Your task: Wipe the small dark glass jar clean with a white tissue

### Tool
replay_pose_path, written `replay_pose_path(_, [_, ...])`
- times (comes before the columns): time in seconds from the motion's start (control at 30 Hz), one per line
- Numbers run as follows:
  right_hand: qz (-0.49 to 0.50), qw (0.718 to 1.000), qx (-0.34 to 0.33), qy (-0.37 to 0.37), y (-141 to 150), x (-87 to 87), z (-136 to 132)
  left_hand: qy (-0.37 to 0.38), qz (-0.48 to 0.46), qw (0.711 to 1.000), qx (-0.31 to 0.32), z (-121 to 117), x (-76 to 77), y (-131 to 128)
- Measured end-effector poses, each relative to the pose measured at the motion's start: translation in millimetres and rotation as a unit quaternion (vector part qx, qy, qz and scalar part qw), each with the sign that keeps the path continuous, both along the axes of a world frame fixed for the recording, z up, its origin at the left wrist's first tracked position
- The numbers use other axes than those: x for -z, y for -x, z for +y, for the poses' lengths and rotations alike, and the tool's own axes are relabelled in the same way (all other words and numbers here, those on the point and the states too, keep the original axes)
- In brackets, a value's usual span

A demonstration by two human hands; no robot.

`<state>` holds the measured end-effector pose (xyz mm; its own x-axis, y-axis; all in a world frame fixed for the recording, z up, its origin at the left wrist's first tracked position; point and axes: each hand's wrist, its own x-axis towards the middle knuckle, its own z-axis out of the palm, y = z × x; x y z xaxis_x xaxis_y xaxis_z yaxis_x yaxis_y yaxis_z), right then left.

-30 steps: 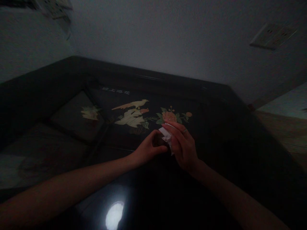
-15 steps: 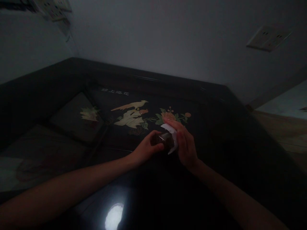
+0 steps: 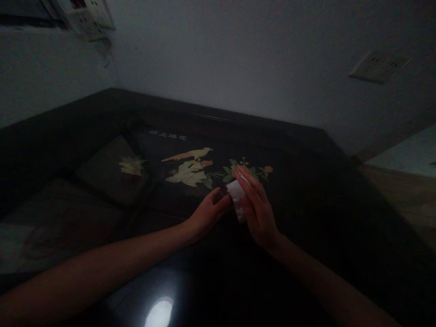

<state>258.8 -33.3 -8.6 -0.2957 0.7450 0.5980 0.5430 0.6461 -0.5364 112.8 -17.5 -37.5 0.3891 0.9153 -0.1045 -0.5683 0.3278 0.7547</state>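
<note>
The room is dim. My left hand [image 3: 207,214] is closed around a small dark object [image 3: 225,194], too dark to name, held just above a black lacquered cabinet top [image 3: 306,190]. My right hand [image 3: 257,210] presses a white cloth or tissue [image 3: 236,196] against that object, fingers curled over it. A ring shows on one right finger. Both hands meet near the middle of the view, in front of an inlaid bird and flower picture [image 3: 194,168].
The glossy top reflects a bright light spot [image 3: 158,312] near me. A smaller inlaid panel [image 3: 131,165] lies to the left. Grey walls stand behind, with sockets at the upper right [image 3: 378,68] and upper left [image 3: 90,16]. Floor [image 3: 405,190] shows at right.
The right hand has shifted the white cloth over the dark object, covering more of it than half a second ago. The view has tilted down slightly.
</note>
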Motion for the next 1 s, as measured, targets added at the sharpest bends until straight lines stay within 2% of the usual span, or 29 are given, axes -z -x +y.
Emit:
replay_pose_path(0.13, [-0.125,0.987,-0.044,-0.086,-1.0,-5.0,-2.4,-0.003,0.035,0.999,-0.012,-0.4,2.2,-1.3])
replay_pose_path(0.27, [-0.124,0.988,-0.045,-0.082,-3.7,-7.3,-0.7,-0.019,0.06,0.998,-0.016,-1.2,1.7,0.0])
replay_pose_path(0.53, [0.049,0.999,-0.009,0.018,-3.2,-2.5,2.3,-0.054,0.063,0.997,0.006,-0.3,11.8,4.8])
replay_pose_path(0.7, [0.148,0.98,0.05,0.127,-2.5,1.9,5.7,-0.054,0.048,0.997,0.012,-0.6,11.4,5.2])
replay_pose_path(0.83, [0.18,0.967,0.054,0.173,-4.0,2.7,8.7,-0.05,0.042,0.998,0.002,-0.4,9.4,4.5])
replay_pose_path(0.9, [0.153,0.975,0.045,0.157,-4.4,1.0,8.1,-0.051,0.046,0.998,0.004,-0.2,9.8,4.5])
replay_pose_path(1.0, [0.06,0.995,0.018,0.073,-3.7,-2.8,4.5,-0.049,0.05,0.998,0.002,-0.2,10.4,4.2])
